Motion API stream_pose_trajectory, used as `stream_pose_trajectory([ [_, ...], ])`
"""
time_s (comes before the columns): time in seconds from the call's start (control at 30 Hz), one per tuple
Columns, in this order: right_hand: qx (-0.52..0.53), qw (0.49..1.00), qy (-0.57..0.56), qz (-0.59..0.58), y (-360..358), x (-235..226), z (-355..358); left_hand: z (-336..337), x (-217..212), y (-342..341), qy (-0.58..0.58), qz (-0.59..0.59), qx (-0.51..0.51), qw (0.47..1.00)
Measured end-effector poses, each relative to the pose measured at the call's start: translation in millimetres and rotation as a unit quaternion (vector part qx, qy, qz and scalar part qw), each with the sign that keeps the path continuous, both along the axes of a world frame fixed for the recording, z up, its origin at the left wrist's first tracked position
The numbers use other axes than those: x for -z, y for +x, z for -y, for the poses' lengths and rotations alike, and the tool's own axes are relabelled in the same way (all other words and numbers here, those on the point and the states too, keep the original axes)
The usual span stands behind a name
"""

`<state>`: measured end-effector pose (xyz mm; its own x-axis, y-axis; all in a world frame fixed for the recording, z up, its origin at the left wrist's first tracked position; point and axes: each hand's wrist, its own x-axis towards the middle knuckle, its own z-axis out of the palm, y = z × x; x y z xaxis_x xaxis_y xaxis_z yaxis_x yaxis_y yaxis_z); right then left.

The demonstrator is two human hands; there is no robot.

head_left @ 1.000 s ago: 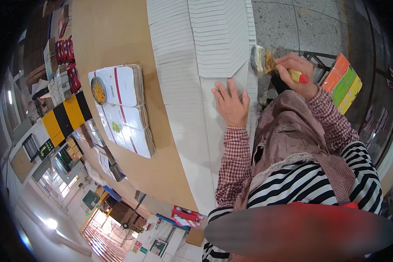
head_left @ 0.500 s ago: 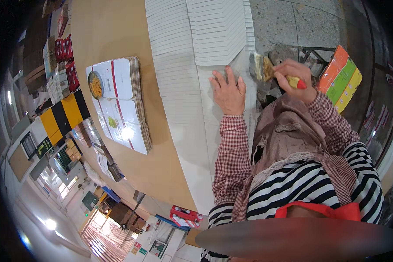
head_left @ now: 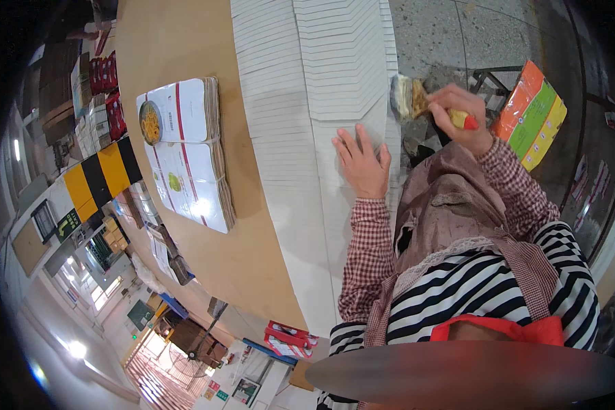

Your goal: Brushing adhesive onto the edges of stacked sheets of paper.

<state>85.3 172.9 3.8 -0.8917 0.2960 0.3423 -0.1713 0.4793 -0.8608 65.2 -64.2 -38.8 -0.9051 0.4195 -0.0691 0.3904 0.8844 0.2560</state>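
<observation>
So the laying-out part looks pretty much done to me: the white cards are already fanned in neat overlapping rows along the right side of the tan surface, running away from the person. The brush part seems to be what's underway. How much of that is done or left? Honestly can't say, I can't pick out coated edges from dry ones.

Left hand is open, palm down, fingers spread on the smooth white stretch just below the end of the middle row. Right hand is wrapped around the handle of a brush, bristles pointing left, right by the outer edge of the cards. The tied bundle of printed cards sits off to the left, apart from the rows, and looks finished with, or at least untouched.

Stuff I can't make out: the rows run off the top of the view, so no idea how many cards there are. Bristles are pale and smeary, can't tell if they're touching the cards or only beside them. The space under the brush, by the apron, is a dark jumble, and the bottom is blurred out.
</observation>
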Motion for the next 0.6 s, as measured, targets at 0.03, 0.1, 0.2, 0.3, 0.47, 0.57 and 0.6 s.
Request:
stream_pose_trajectory([
  [0.03, -0.02, 1.0, -0.009, 0.013, 10, -1, 7, 0, 0, -2, 0.0, 0.001, 0.001, 1.0],
  [0.1, -0.057, 0.998, -0.032, 0.025, 27, -4, 19, 1, 0, -6, -0.004, -0.013, 0.012, 1.0],
  [0.2, -0.078, 0.992, -0.076, 0.066, 41, -16, 23, 6, 0, -9, -0.006, -0.03, 0.019, 0.999],
  [0.3, -0.043, 0.998, -0.037, 0.022, 30, -17, 16, 4, 1, -9, -0.008, -0.033, 0.02, 0.999],
  [0.47, -0.044, 0.998, -0.039, 0.023, 28, -1, 22, 3, 1, -6, -0.01, -0.046, 0.007, 0.999],
  [0.57, -0.072, 0.995, -0.056, 0.049, 48, -8, 31, 3, 1, 17, -0.008, -0.06, -0.035, 0.998],
  [0.6, -0.079, 0.992, -0.073, 0.073, 56, -13, 28, -2, -1, 29, -0.005, -0.07, -0.062, 0.996],
])
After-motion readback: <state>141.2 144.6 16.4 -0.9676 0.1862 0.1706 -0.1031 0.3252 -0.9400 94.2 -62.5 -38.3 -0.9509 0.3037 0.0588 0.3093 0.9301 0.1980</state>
